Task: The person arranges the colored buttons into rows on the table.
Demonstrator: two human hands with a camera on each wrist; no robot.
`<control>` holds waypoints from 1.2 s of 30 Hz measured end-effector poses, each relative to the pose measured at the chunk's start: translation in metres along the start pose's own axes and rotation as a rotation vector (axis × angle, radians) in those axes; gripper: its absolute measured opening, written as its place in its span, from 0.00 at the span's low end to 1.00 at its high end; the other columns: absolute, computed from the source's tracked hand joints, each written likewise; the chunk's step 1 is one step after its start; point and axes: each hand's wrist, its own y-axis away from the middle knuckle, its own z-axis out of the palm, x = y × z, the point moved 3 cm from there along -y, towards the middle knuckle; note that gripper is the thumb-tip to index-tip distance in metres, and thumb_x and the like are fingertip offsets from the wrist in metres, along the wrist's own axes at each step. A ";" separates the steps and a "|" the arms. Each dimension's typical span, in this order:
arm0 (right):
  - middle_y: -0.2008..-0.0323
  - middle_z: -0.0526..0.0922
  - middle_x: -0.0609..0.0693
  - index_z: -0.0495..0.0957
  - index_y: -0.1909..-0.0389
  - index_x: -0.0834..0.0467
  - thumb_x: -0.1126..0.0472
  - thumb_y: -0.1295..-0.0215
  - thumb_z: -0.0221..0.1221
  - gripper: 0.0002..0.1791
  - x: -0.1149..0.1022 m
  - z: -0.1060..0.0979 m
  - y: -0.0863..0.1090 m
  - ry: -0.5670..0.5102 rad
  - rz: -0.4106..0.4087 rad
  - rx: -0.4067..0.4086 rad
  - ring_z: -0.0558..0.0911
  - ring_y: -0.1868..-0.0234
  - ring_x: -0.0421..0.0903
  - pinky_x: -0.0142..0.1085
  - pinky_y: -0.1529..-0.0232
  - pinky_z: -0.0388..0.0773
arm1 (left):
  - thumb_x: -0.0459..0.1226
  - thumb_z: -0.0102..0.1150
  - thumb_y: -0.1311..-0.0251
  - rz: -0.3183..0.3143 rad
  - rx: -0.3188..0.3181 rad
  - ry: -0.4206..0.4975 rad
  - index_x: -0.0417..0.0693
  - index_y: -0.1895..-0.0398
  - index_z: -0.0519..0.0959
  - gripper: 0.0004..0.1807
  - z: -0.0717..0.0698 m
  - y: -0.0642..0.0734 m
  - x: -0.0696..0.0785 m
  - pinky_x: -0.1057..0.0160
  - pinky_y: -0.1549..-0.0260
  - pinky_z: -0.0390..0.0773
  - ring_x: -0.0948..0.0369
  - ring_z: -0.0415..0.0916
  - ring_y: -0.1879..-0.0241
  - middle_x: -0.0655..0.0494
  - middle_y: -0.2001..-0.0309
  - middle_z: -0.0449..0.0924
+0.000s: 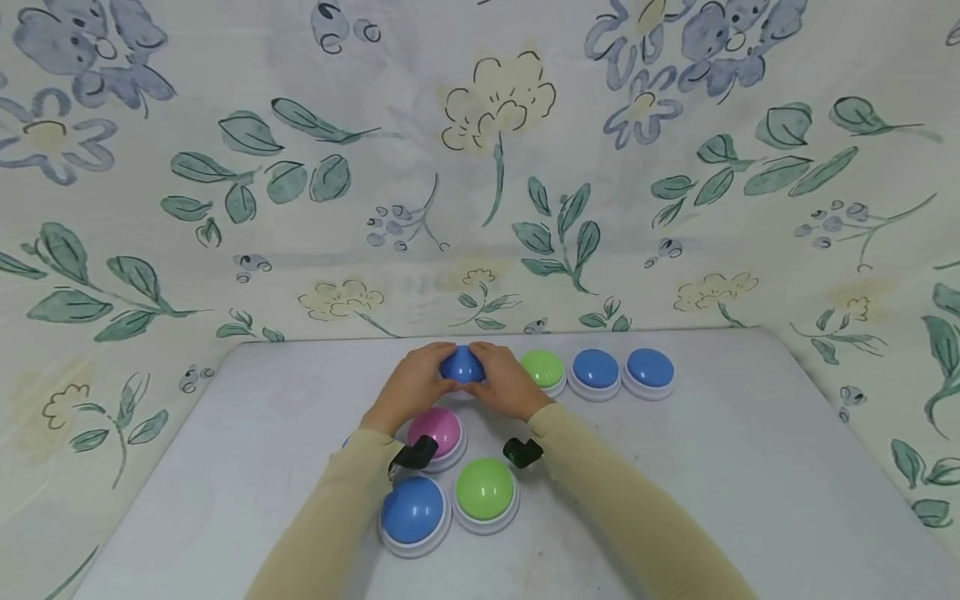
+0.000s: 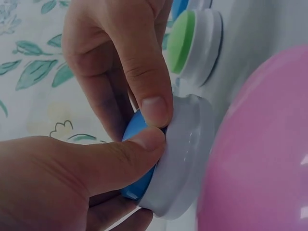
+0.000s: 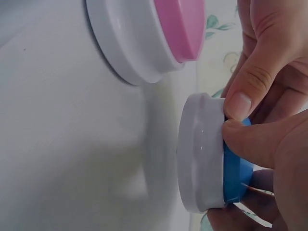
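The left hand (image 1: pixel 405 385) and the right hand (image 1: pixel 510 383) share one hold: each grip is closed round the held blue button (image 1: pixel 462 368), thumbs nearly meeting at the seam above its white base (image 2: pixel 185 159), fingers behind the blue top. That button is near the tabletop's far edge, just left of its middle; whether the base touches the tabletop (image 1: pixel 712 500) I cannot tell. To its right along the far edge run a green button (image 1: pixel 543 368), a middle blue button (image 1: pixel 596 368) and an end blue button (image 1: pixel 650 367), the last short of the far right corner. Farther from that edge sits a pink button (image 1: pixel 436 431), then a near blue button (image 1: pixel 412 510) beside a near green button (image 1: pixel 485 489). Flowered cloth (image 1: pixel 420 192) rises beyond the far edge.
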 end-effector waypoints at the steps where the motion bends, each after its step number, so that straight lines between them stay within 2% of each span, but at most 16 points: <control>1: 0.30 0.68 0.66 0.63 0.30 0.72 0.61 0.31 0.62 0.34 0.001 0.000 0.000 0.000 0.005 -0.001 0.68 0.30 0.61 0.48 0.29 0.65 | 0.31 0.71 0.42 -0.004 -0.006 0.003 0.31 0.37 0.74 0.30 0.001 -0.001 0.000 0.46 0.37 0.72 0.42 0.74 0.38 0.36 0.37 0.75; 6: 0.31 0.68 0.66 0.64 0.30 0.72 0.61 0.31 0.62 0.34 0.004 0.002 0.001 0.003 0.025 0.000 0.68 0.31 0.62 0.48 0.29 0.66 | 0.31 0.70 0.42 -0.027 -0.030 0.000 0.31 0.36 0.74 0.30 0.006 -0.005 0.001 0.46 0.36 0.72 0.42 0.73 0.37 0.36 0.37 0.75; 18: 0.31 0.68 0.68 0.63 0.31 0.73 0.63 0.30 0.61 0.33 0.011 0.008 0.000 0.022 0.066 -0.010 0.69 0.31 0.63 0.49 0.29 0.65 | 0.29 0.70 0.43 -0.004 -0.033 -0.002 0.29 0.39 0.75 0.28 0.014 -0.011 0.004 0.47 0.35 0.71 0.42 0.74 0.38 0.36 0.39 0.76; 26: 0.31 0.66 0.69 0.62 0.30 0.74 0.63 0.29 0.60 0.33 0.014 0.009 -0.001 0.064 0.083 -0.040 0.68 0.31 0.63 0.49 0.28 0.64 | 0.29 0.70 0.43 0.009 -0.035 0.020 0.33 0.45 0.79 0.22 0.019 -0.015 0.003 0.49 0.38 0.75 0.47 0.78 0.44 0.40 0.44 0.80; 32: 0.32 0.68 0.69 0.62 0.31 0.75 0.64 0.30 0.60 0.32 0.014 0.007 0.001 0.077 0.081 -0.031 0.69 0.32 0.63 0.50 0.28 0.65 | 0.29 0.69 0.41 -0.024 -0.059 0.039 0.32 0.41 0.77 0.24 0.022 -0.017 0.004 0.48 0.37 0.73 0.46 0.76 0.41 0.39 0.41 0.79; 36: 0.33 0.68 0.70 0.63 0.32 0.76 0.65 0.31 0.61 0.32 0.013 0.005 0.003 0.081 0.091 -0.019 0.70 0.32 0.64 0.50 0.29 0.65 | 0.29 0.69 0.41 -0.013 -0.062 0.052 0.31 0.40 0.76 0.25 0.025 -0.019 0.004 0.48 0.36 0.72 0.45 0.75 0.39 0.38 0.41 0.78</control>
